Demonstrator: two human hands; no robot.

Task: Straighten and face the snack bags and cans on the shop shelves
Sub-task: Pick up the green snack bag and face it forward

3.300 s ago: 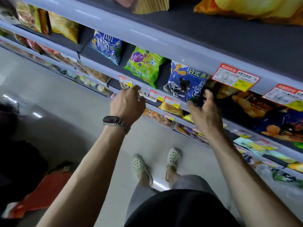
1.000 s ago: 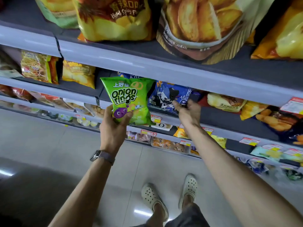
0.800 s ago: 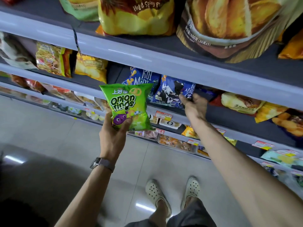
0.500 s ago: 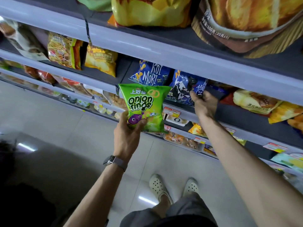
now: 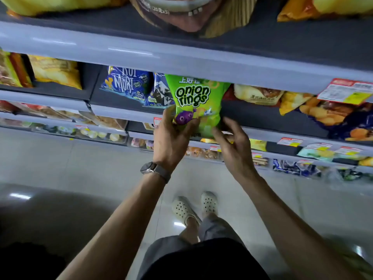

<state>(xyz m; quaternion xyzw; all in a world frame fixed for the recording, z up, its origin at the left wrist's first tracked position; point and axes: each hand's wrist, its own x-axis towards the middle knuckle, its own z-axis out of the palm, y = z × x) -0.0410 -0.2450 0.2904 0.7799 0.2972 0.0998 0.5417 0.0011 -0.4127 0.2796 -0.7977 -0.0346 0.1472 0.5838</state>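
Up at the front edge of the shelf (image 5: 125, 115), the left hand (image 5: 171, 138) clamps the onion rings bag (image 5: 195, 98). Its lower corner touches the right hand (image 5: 234, 150), whose grip is apart.

The onion rings bag (image 5: 196, 102) is at the middle shelf's (image 5: 121, 114) front lip, right of the Koi Mori bag (image 5: 126, 83), apparently overlapping a second bag (image 5: 160, 93) between them; another bag (image 5: 256, 94) lies farther right.
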